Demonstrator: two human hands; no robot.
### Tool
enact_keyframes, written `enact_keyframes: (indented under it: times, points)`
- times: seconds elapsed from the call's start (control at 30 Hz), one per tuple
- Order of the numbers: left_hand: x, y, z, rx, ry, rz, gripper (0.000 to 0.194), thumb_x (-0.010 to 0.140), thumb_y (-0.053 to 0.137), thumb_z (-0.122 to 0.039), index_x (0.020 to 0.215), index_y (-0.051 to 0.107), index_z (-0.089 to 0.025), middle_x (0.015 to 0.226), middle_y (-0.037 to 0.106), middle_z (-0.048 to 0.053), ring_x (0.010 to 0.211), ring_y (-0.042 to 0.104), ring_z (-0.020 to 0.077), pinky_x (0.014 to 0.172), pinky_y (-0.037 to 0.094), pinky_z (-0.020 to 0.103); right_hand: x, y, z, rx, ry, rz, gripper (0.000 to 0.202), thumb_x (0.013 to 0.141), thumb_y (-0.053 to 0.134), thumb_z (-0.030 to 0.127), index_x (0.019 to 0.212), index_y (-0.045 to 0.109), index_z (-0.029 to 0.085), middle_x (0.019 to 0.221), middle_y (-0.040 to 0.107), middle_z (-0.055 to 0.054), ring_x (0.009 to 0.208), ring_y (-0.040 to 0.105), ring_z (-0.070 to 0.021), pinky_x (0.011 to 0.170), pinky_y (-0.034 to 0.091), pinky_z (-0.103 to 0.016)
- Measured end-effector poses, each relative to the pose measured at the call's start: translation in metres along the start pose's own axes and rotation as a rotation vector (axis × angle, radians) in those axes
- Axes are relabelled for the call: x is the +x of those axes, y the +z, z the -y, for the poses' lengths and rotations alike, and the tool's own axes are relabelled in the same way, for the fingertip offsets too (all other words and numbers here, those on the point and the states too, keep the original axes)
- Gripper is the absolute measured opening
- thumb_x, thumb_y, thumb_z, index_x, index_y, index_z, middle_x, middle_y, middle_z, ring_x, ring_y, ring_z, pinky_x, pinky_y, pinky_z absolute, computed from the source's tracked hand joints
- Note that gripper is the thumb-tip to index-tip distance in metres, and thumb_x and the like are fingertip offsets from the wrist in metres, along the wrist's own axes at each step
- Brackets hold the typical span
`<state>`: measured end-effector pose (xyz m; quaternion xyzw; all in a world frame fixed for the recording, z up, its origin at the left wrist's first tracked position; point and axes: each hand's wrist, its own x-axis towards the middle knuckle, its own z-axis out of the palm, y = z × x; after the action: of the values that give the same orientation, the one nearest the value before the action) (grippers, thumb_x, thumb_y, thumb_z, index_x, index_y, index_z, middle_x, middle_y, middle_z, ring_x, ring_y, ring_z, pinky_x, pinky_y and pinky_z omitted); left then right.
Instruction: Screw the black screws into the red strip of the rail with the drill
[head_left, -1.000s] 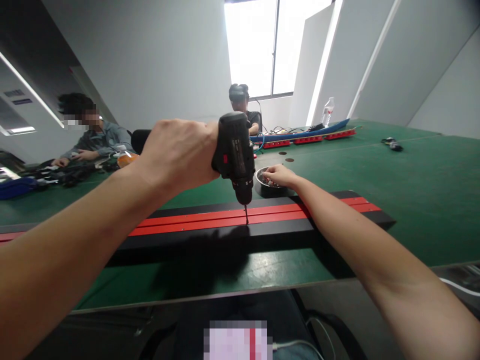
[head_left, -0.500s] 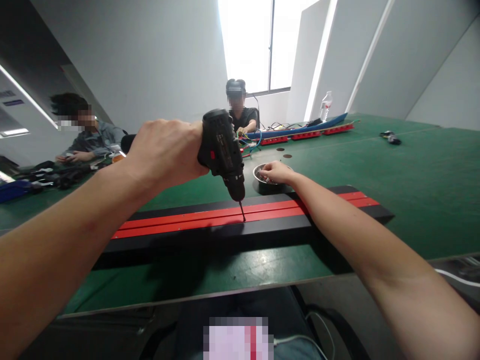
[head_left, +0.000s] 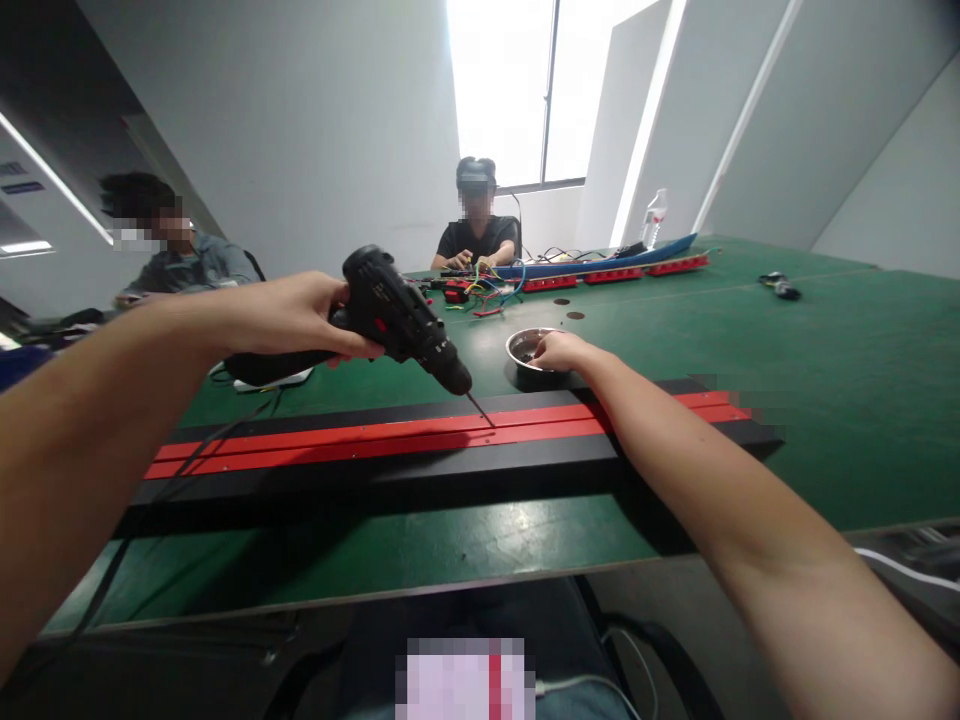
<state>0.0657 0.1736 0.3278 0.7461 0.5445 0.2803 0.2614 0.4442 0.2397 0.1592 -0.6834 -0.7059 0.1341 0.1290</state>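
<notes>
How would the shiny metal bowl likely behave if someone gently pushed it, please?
The metal bowl would probably slide readily on the glossy tabletop. Its thin edge suggests light, stiff metal; its low, wide shape should resist tipping.

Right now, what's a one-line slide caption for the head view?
Left hand holding a drill tilted over a red-and-black bar, right hand reaching into a metal bowl.

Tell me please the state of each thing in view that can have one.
Long bar: lying flat
Drill: held, tilted
Drill bit: aimed down at the bar, contact unclear
Left hand: closed around the drill
Metal bowl: upright
Right hand: partly inside the bowl, grasp unclear
Plastic bottle: standing upright
Window: bright; open or shut unclear
</notes>
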Motion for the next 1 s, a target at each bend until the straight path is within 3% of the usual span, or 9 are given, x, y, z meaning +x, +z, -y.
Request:
enact_keyframes:
  times: [0.07, 0.17, 0.3, 0.43, 0.57, 0.73, 1.0]
  points:
    - [0.0, 0.016, 0.01, 0.069, 0.008, 0.158, 0.049, 0.063, 0.085, -0.036, 0.094, 0.07, -0.002, 0.072, 0.068, 0.006, 0.06, 0.06, 0.0139, 0.055, 0.046, 0.02, 0.0, -0.001, 0.0, 0.01, -0.024, 0.037, 0.03, 0.07, 0.076, 0.039, 0.094, 0.077, 0.022, 0.081, 0.072, -0.006, 0.071, 0.064, -0.0204, 0.061, 0.044, -0.027]
    - [0.001, 0.047, 0.024, -0.113, -0.097, 0.122, 0.045, 0.072, 0.077, -0.047, 0.086, 0.067, -0.006, 0.066, 0.066, 0.008, 0.054, 0.059, 0.0156, 0.047, 0.045, 0.022, -0.001, -0.001, -0.001, 0.022, -0.057, 0.081, 0.027, 0.068, 0.076, 0.033, 0.094, 0.078, 0.023, 0.077, 0.07, -0.004, 0.068, 0.063, -0.019, 0.059, 0.043, -0.025]
    - [-0.001, 0.093, 0.034, -0.623, -0.303, 0.092, 0.029, 0.074, 0.078, -0.033, 0.088, 0.064, -0.011, 0.07, 0.066, 0.006, 0.056, 0.062, 0.0153, 0.05, 0.05, 0.024, 0.0, 0.0, -0.001, -0.016, -0.025, 0.1, 0.021, 0.068, 0.073, 0.025, 0.088, 0.078, 0.02, 0.073, 0.068, -0.004, 0.062, 0.06, -0.0174, 0.056, 0.042, -0.025]
    - [-0.006, 0.127, 0.038, -0.966, -0.446, 0.173, 0.019, 0.077, 0.073, -0.024, 0.087, 0.064, -0.01, 0.072, 0.066, 0.006, 0.055, 0.063, 0.0139, 0.052, 0.054, 0.025, 0.002, 0.001, -0.001, -0.068, -0.027, 0.088, 0.015, 0.071, 0.071, 0.028, 0.08, 0.076, 0.018, 0.075, 0.069, -0.005, 0.063, 0.059, -0.0162, 0.056, 0.04, -0.024]
    - [-0.012, 0.142, 0.041, -1.184, -0.509, 0.205, 0.016, 0.077, 0.071, -0.022, 0.085, 0.062, -0.011, 0.071, 0.065, 0.005, 0.056, 0.063, 0.0142, 0.053, 0.056, 0.027, 0.004, 0.001, -0.002, -0.141, -0.034, 0.026, 0.022, 0.079, 0.064, 0.037, 0.076, 0.075, 0.018, 0.077, 0.07, -0.006, 0.069, 0.06, -0.0169, 0.058, 0.04, -0.024]
    - [-0.024, 0.149, 0.044, -1.165, -0.449, 0.144, 0.018, 0.077, 0.072, -0.024, 0.085, 0.064, -0.011, 0.071, 0.065, 0.005, 0.056, 0.063, 0.0143, 0.053, 0.055, 0.027, 0.005, -0.001, -0.002, -0.078, -0.049, -0.031, 0.033, 0.089, 0.054, 0.037, 0.07, 0.074, 0.018, 0.073, 0.069, -0.008, 0.067, 0.059, -0.0178, 0.06, 0.04, -0.026]
    - [-0.031, 0.156, 0.047, -1.059, -0.333, 0.062, 0.024, 0.074, 0.076, -0.03, 0.082, 0.066, -0.01, 0.072, 0.067, 0.008, 0.057, 0.064, 0.0154, 0.051, 0.052, 0.026, 0.002, 0.001, 0.001, 0.306, 0.0, -0.095, 0.022, 0.085, 0.055, 0.026, 0.087, 0.072, 0.013, 0.071, 0.066, -0.005, 0.054, 0.054, -0.0133, 0.05, 0.037, -0.024]
